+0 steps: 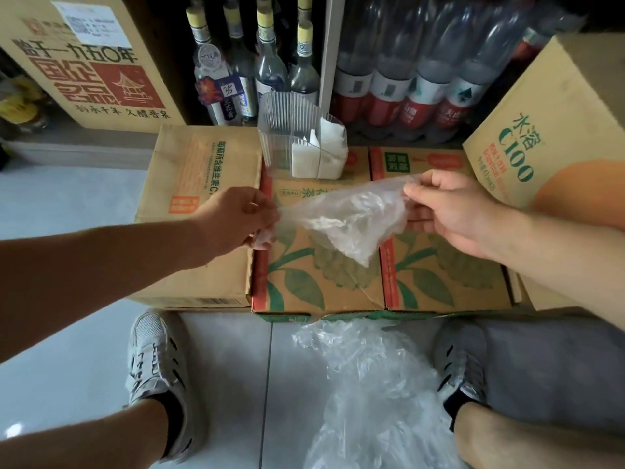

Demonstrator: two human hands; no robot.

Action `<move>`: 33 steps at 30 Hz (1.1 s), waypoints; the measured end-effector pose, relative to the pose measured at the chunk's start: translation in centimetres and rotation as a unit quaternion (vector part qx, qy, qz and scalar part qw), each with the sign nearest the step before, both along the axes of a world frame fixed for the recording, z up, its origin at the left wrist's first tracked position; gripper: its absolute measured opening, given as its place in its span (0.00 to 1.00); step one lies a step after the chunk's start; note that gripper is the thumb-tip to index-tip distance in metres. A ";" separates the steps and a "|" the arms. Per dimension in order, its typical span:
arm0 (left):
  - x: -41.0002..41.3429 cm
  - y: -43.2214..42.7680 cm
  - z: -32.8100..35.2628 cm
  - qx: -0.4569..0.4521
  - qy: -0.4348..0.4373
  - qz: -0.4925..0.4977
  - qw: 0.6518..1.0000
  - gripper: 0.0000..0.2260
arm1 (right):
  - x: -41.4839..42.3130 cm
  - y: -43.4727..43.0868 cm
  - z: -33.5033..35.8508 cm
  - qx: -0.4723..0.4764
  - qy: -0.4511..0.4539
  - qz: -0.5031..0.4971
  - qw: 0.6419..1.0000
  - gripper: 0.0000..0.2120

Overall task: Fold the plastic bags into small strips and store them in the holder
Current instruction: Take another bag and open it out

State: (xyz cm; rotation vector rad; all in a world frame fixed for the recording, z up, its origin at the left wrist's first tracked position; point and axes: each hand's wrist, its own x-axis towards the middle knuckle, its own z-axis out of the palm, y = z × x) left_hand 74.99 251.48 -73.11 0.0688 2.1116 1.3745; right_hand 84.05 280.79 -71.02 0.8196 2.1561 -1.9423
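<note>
Left hand (233, 218) pinches the plastic bag (345, 218) by its left corner | holder (297, 140), far on the cardboard box (294, 269), has folded white strips inside | bag hangs crumpled, stretched above that box | right hand (449, 211) pinches its right edge | step: seemingly spreading it before folding | next: lay flat, smooth, fold lengthwise.

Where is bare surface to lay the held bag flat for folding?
Free: leaf-printed box top under the bag, between holder and near edge; plain box top left of the holder. Crowded: floor between the shoes, covered by the bag pile; bottles packed behind the holder.
</note>
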 end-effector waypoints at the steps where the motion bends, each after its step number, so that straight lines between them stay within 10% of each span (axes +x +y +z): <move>1: -0.3 0.0 -0.4 0.000 0.015 0.003 1.000 0.02 | -0.1 0.3 -0.5 -0.007 0.003 -0.017 1.000 0.05; 8: -1.0 0.8 -4.4 -0.058 0.063 -0.135 0.987 0.07 | -1.7 0.9 -4.2 -0.082 0.010 -0.146 0.986 0.07; 17: -0.6 8.3 -2.0 0.122 -0.071 -0.121 0.983 0.27 | -3.5 -2.6 -4.7 0.141 0.135 0.107 0.975 0.06; 20: -1.0 8.8 -3.1 0.138 -0.062 -0.069 0.986 0.12 | -3.8 -2.5 -4.8 0.026 0.098 0.102 0.990 0.09; 25: -1.4 6.2 -4.7 0.238 -0.118 0.093 0.960 0.14 | -3.1 -0.5 -6.4 -0.169 -0.057 0.130 0.975 0.27; 29: -1.0 3.9 -5.4 0.245 -0.164 -0.008 0.955 0.09 | -3.5 0.1 -6.8 -0.238 -0.022 0.056 0.969 0.10; 33: -2.3 3.1 -4.8 0.263 -0.207 -0.125 0.934 0.29 | -3.9 -0.4 -6.6 -0.147 0.048 0.070 0.986 0.09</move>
